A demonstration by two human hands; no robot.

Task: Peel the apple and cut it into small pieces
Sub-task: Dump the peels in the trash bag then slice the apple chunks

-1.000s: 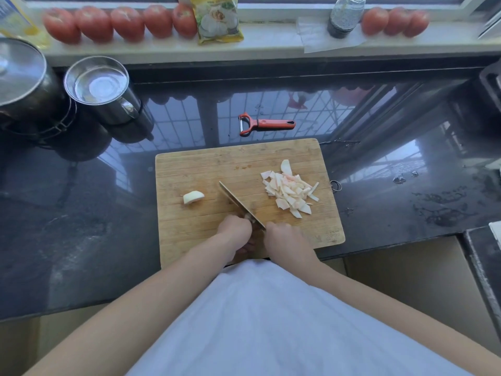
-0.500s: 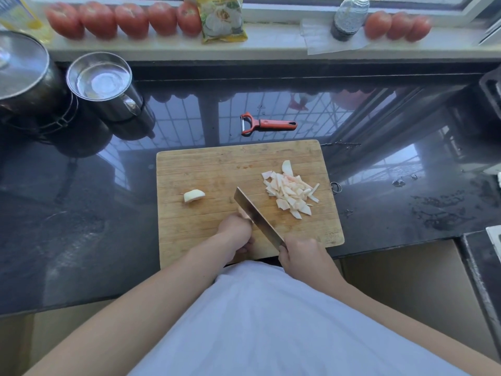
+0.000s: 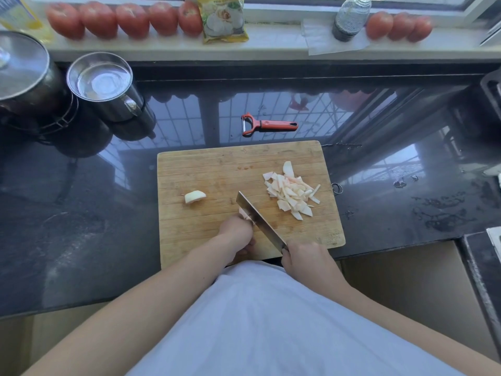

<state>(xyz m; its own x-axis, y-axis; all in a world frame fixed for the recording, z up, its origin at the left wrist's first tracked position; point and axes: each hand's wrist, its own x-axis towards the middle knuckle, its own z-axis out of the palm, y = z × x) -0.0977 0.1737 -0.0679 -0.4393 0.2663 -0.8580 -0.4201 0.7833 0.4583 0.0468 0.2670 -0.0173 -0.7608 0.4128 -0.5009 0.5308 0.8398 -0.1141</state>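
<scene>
Apple piece (image 3: 245, 213) being cut sits near the front middle of the wooden cutting board (image 3: 217, 164), mostly hidden under the left hand (image 3: 238, 234), so only a pale bit pokes out at the fingertips. That hand's fingers are curled down on it, pinning it to the board. Right hand (image 3: 306, 256) is at about 4 o'clock from it, at the board's near edge, fingers wrapped tight around the handle of the knife (image 3: 257, 219). The blade runs diagonally up toward 11 o'clock, right against the left hand's knuckles and touching the apple bit there.

Further up the board, at roughly 2 o'clock from the left hand, there's a pile of chopped apple pieces (image 3: 291, 192), thin and pale with a pinkish tint. Over at 10 o'clock sits one lone apple chunk (image 3: 194, 197), well apart from the pile.

Board sits on a glossy black surface (image 3: 81, 213). Just beyond its far edge lies a red peeler (image 3: 268, 125), handle pointing to 3 o'clock. Way off at 10 o'clock are a steel mug (image 3: 105, 86) and a lidded pot (image 3: 24, 74) beside it. Farthest back, the windowsill (image 3: 271, 42) has rows of tomatoes (image 3: 124, 19), a yellow packet (image 3: 222, 19) and a dark bottle (image 3: 351, 19).
</scene>
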